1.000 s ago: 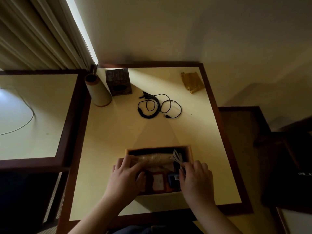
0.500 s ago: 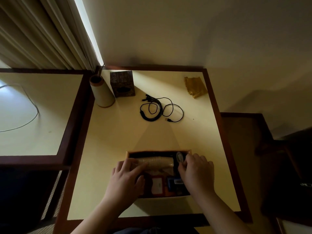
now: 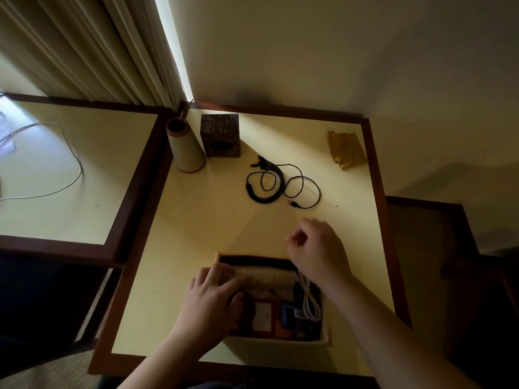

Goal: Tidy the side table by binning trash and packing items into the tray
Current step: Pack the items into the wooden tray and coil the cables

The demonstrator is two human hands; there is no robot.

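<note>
A wooden tray [image 3: 280, 341] sits near the front edge of the cream side table [image 3: 196, 220]. Inside lie a sideways stack of paper cups [image 3: 269, 276], a coiled white cable [image 3: 309, 301], a red card holder [image 3: 264, 315] and a small blue item [image 3: 289, 315]. My left hand [image 3: 210, 299] rests on the left end of the cup stack with its fingers laid flat. My right hand [image 3: 317, 248] hovers over the tray's far right corner, fingers loosely curled and blurred, with nothing seen in it. A tangled black cable [image 3: 278, 183] and a yellow cloth [image 3: 346, 150] lie farther back on the table.
A dark patterned tissue box [image 3: 222, 136] and a pale cone-shaped holder [image 3: 186, 147] stand at the back left corner. A second table [image 3: 70, 164] with a white cord adjoins on the left. Curtains hang behind it, and a wall runs along the back.
My right hand has left the white cable in the tray and risen toward the far edge of the tray. My left hand stays on the cups.
</note>
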